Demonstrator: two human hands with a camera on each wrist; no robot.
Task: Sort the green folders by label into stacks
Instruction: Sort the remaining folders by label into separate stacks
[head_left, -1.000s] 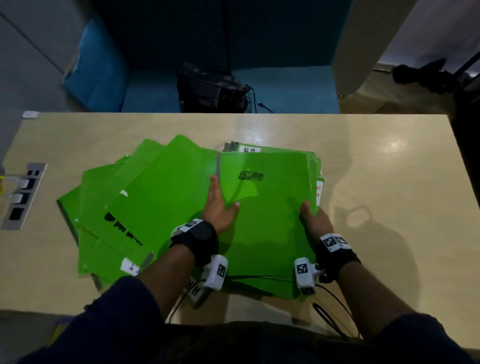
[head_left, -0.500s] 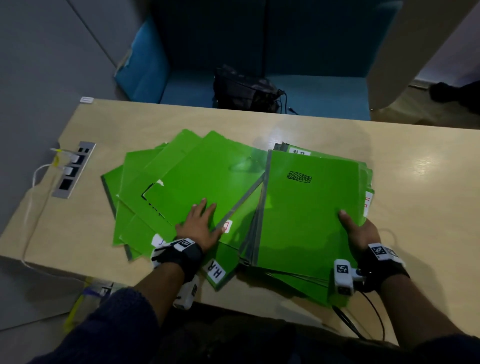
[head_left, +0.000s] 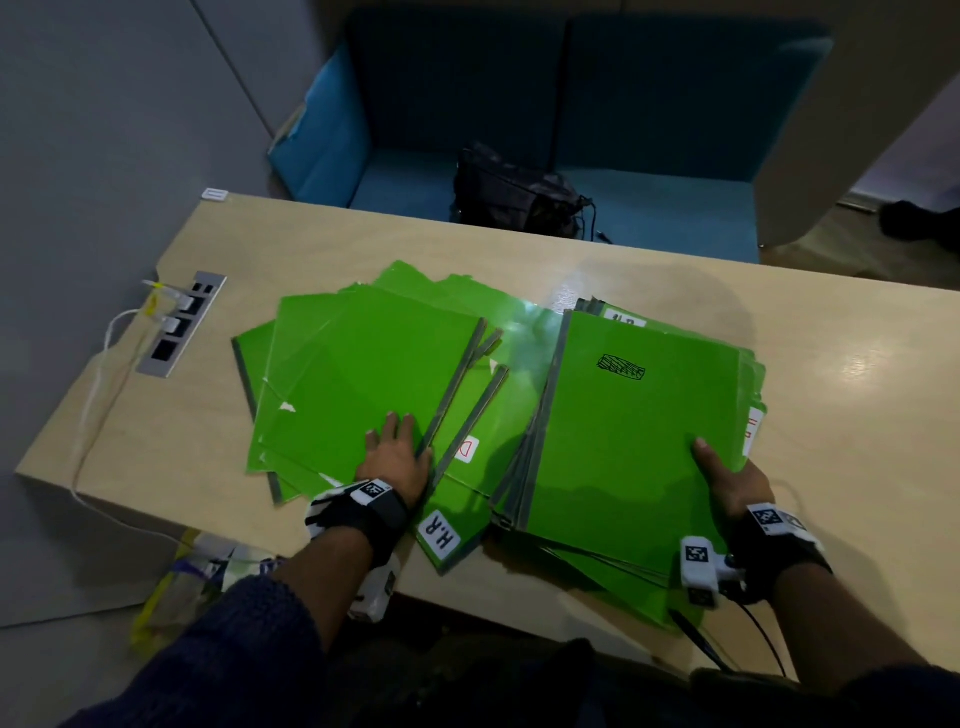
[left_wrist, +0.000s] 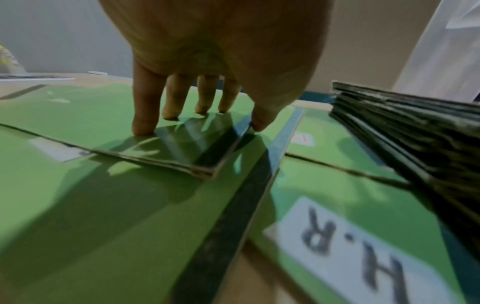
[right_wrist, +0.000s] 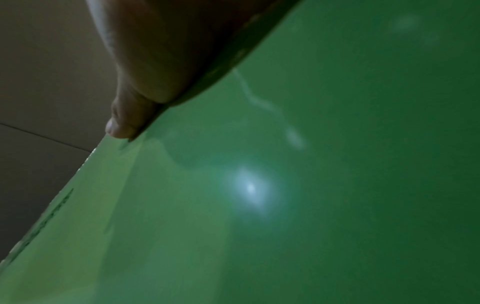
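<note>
Green folders lie in two groups on the table (head_left: 857, 364). A fanned pile (head_left: 363, 374) is at the left, and my left hand (head_left: 395, 452) presses flat on its top folder (left_wrist: 103, 109), fingers (left_wrist: 145, 115) straight and thumb at the grey spine. Below it, one folder shows an "H.R" label (head_left: 441, 538) (left_wrist: 350, 253) and another a red "D" label (head_left: 467, 448). The thicker right stack (head_left: 634, 431) has a black scribble on top. My right hand (head_left: 727, 478) grips its near right edge, thumb (right_wrist: 124, 123) on the cover (right_wrist: 285, 185), fingers hidden beneath.
A socket panel (head_left: 182, 322) with white plugs and a cable is set in the table's left end. A black bag (head_left: 519, 197) sits on the blue sofa (head_left: 649, 130) behind the table. Bare tabletop shows at the right and far side.
My left hand has slid a folder leftward off the right stack onto the fanned pile and turned it. The right hand keeps its hold on the stack.
</note>
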